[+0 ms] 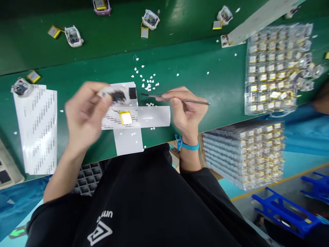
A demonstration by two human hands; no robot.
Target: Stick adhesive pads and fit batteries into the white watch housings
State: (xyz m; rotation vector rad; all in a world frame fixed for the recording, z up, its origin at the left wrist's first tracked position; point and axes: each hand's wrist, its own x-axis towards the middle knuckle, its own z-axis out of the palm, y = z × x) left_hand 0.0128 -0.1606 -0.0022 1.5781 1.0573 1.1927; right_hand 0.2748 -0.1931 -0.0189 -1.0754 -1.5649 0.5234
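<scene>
My left hand (86, 113) grips a small white device housing (114, 95) with a dark circuit board inside, slightly blurred. From it hangs a flat battery (126, 118) with yellow edges and a white face, above or on a printed label strip (154, 116); I cannot tell if it touches. Between the fingers of my right hand (187, 107) is a pair of tweezers (177, 99), lying nearly level with its dark tip to the left. Just beyond that tip, small white round tabs (149, 84) lie scattered on the green table. A small black patch (132, 93) sits on a white sheet (128, 140).
Printed label sheets (38, 133) lie at the left, near another housing (22, 87) with its battery. More housings (150, 19) sit on the strip behind. Clear trays of batteries (272, 72) lie at the right, with a tall tray stack (246, 154) below. A white bar (259, 22) crosses the back right.
</scene>
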